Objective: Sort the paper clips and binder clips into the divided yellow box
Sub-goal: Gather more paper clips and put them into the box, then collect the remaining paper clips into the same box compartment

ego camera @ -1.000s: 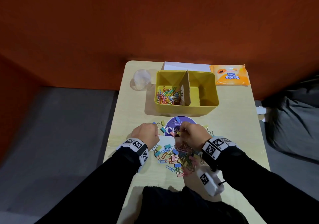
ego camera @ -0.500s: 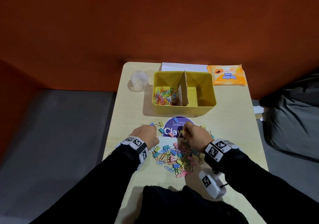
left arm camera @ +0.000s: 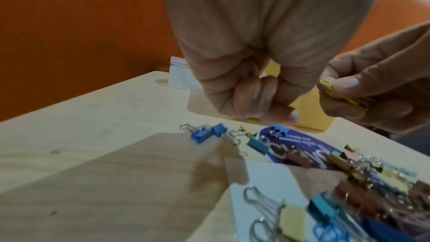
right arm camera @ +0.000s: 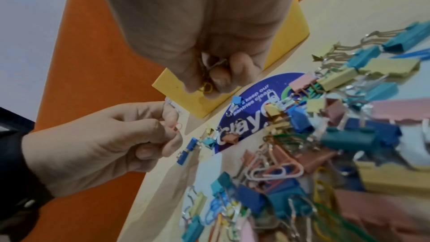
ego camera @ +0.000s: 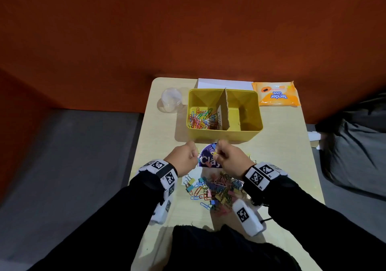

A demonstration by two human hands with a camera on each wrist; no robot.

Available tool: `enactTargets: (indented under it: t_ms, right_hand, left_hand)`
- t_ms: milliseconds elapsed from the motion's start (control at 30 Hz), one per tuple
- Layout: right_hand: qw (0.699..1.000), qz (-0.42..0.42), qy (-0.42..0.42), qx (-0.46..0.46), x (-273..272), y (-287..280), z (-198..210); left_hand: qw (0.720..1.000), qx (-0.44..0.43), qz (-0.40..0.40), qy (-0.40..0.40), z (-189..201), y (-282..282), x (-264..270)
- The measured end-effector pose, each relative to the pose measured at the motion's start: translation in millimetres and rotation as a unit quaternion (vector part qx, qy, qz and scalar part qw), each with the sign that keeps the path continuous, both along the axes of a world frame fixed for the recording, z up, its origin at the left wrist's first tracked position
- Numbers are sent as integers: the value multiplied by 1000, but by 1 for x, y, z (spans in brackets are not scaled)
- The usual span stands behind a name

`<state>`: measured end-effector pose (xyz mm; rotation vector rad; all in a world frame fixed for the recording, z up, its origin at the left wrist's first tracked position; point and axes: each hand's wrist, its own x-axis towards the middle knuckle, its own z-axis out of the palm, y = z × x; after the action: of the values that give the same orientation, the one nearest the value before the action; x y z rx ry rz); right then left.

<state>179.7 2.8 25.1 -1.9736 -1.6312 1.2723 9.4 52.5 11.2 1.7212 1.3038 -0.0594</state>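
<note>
Divided yellow box [ego camera: 223,134], far half of table: left compartment holds a heap of coloured paper clips [ego camera: 201,119]; right compartment looks nearly bare.
Mixed pile of binder clips and paper clips [ego camera: 215,189] — unsorted, near table edge, partly on a purple "Clay" disc [ego camera: 206,160]; most sorting seems left to do.
Left hand [ego camera: 182,157]: pinches a pink paper clip [right arm camera: 177,127].
Right hand [ego camera: 231,159]: pinches a yellow paper clip [right arm camera: 206,86].
Surface: pale wood table [ego camera: 282,145]; clear cup [ego camera: 171,99], orange wipes packet [ego camera: 275,94].
Room: orange wall, grey floor.
</note>
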Motion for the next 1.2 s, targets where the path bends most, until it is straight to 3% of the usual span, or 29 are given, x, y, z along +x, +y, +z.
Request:
enactTargets:
  t_ms: [133,333,467,667,967,1067,1200]
  right_hand:
    - [998,-19,58,21,0,8,10]
    - [984,-73,161,34,-3,29,34]
    - [980,-122,148,47,-4,52,43]
    - [979,-159,113,64,-2,72,43]
    - [981,-142,109,69,-2,69,40]
    - [978,-134,123,98,0,63,40]
    - [983,-88,120,112,5,41,38]
  left_hand:
    - [998,-13,18,-58,14,7,5]
    - [984,-17,118,-132,36,30,10]
    - [962,-13,210,-172,43,48,22]
    - [935,-50,280,-210,48,59,36]
    - [926,-50,297,-228,43,57,33]
    - [935,-7,272,-226,48,49,27]
    - [959,79,217,-164,41,31,11]
